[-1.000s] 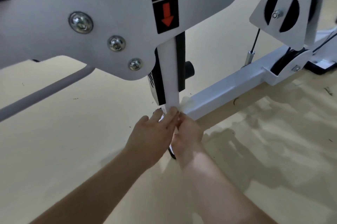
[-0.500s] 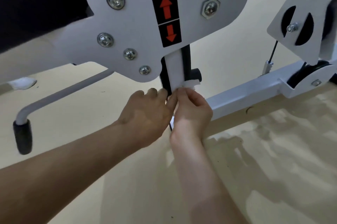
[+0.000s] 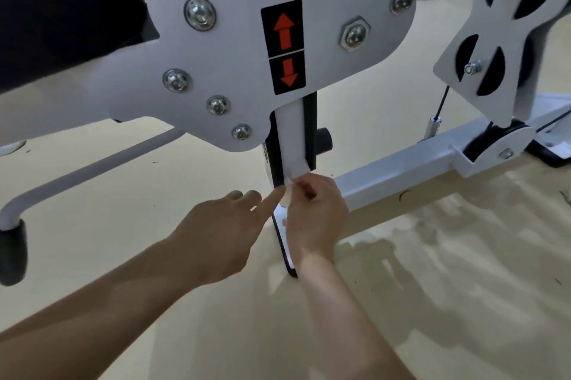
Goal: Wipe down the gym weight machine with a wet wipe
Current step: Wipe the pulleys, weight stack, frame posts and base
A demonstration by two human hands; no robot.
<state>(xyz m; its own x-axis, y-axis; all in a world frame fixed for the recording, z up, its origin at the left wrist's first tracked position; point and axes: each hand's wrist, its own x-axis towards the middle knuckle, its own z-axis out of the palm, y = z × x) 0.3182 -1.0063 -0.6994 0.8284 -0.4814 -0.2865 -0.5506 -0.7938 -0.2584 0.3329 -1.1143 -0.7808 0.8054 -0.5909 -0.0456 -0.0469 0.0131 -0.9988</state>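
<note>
Wet wipe (image 3: 288, 192): small, white, likely limp, light and damp; best held bunched between fingertips. Location: foot of white upright (image 3: 292, 138) on weight machine (image 3: 234, 64), centre. Grip: right hand (image 3: 315, 215) pinches wipe; left hand (image 3: 222, 225) slack, forefinger extended just beside it.

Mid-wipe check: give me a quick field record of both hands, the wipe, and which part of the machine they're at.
right hand: pinches the wet wipe at the lower end of the white upright post
left hand: fingers straight, index tip next to the wipe; contact unclear
above the post: white bracket plate with a red-arrow sticker
right of the hands: base beam
far left: handle bar ending in a black grip
</note>
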